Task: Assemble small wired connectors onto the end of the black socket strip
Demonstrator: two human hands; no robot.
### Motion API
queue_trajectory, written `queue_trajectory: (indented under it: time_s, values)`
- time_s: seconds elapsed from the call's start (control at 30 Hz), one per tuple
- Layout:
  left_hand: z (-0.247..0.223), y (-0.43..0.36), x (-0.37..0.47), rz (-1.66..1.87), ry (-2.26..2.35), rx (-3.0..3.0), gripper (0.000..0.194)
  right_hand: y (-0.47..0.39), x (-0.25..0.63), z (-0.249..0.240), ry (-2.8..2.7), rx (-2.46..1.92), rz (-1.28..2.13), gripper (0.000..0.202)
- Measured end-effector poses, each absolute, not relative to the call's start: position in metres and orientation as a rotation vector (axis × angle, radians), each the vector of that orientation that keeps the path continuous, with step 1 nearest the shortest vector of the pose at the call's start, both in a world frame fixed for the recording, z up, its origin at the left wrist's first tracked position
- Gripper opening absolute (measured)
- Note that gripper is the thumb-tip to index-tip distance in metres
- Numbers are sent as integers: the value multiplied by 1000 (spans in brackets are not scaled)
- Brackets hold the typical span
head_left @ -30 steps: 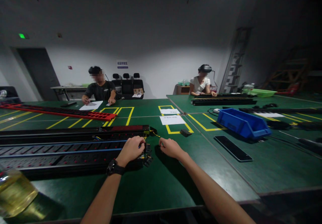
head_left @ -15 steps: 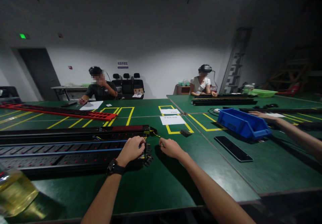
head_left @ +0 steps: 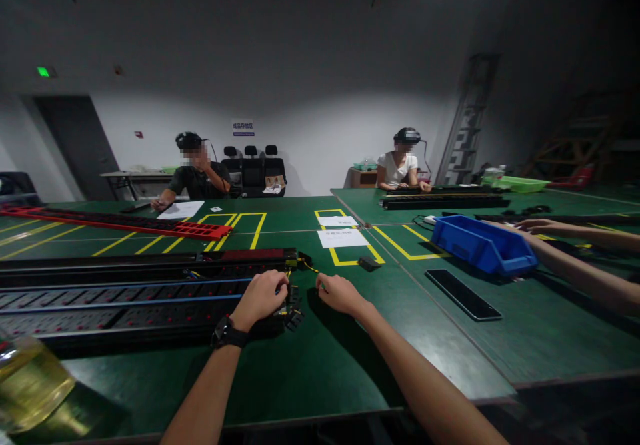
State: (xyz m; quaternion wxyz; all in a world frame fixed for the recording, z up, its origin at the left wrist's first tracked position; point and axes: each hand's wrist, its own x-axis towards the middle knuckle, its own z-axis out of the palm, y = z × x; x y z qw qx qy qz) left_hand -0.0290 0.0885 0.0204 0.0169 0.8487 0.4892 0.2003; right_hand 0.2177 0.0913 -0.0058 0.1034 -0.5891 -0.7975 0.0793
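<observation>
Long black power strips (head_left: 165,313) with red dots and blue edge lines lie side by side on the left half of the green table. My left hand (head_left: 263,293), with a black watch at the wrist, has its fingers curled over the right end of the nearest ones; the fingertips are partly hidden. Black plugs or connectors (head_left: 294,318) stick out at that end. My right hand (head_left: 340,293) is closed just beyond the end, palm side turned away. A thin yellow wire (head_left: 310,267) runs close above its fingers. What the right fingers hold, if anything, is hidden.
A bottle of yellow liquid (head_left: 35,385) stands front left. To the right lie a phone (head_left: 463,294), a blue bin (head_left: 483,245) and a small black piece (head_left: 369,264). A neighbour's arms (head_left: 575,258) reach in there. Two people sit across, near a red frame (head_left: 210,230).
My hands and the power strips stay in place. On the right, the neighbour's arm has shifted behind the blue bin and a second arm has come into view.
</observation>
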Motion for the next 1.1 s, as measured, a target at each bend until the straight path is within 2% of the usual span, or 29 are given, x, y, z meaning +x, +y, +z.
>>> queue_trajectory:
  time_s: [0.87,1.1]
  values:
    - [24,86,-27,622,1519,2643,18,84,202,-10,-2344,-1831,9,24]
    - [24,86,-27,629,1516,2641,18,83,191,-12,-2258,-1904,-25,37]
